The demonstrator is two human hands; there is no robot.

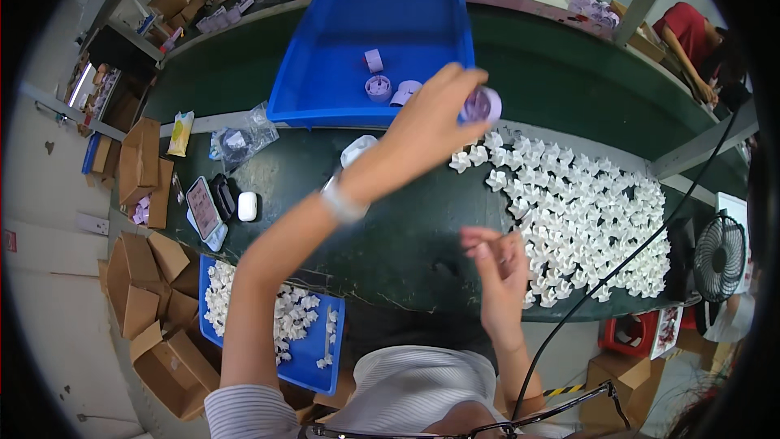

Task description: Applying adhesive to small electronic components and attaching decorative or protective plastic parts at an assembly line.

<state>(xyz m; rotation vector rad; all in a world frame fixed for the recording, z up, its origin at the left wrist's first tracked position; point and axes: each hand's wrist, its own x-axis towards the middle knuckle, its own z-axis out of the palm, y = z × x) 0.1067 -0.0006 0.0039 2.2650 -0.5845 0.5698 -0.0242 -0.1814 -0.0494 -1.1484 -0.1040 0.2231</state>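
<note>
Left fingers (474,77) apparently hold a lilac cup (493,103).

- Before me stands the tub (366,32), cups (378,88) in it.
- At its near right corner, my left hand (437,116) holds another cup (483,106).
- Right of my right hand (501,272), flower pieces (589,219) cover the table (390,252).

Smooth blue plastic bin (382,20), matt white star-shaped pieces (595,215), matt cardboard boxes (140,161)
</note>
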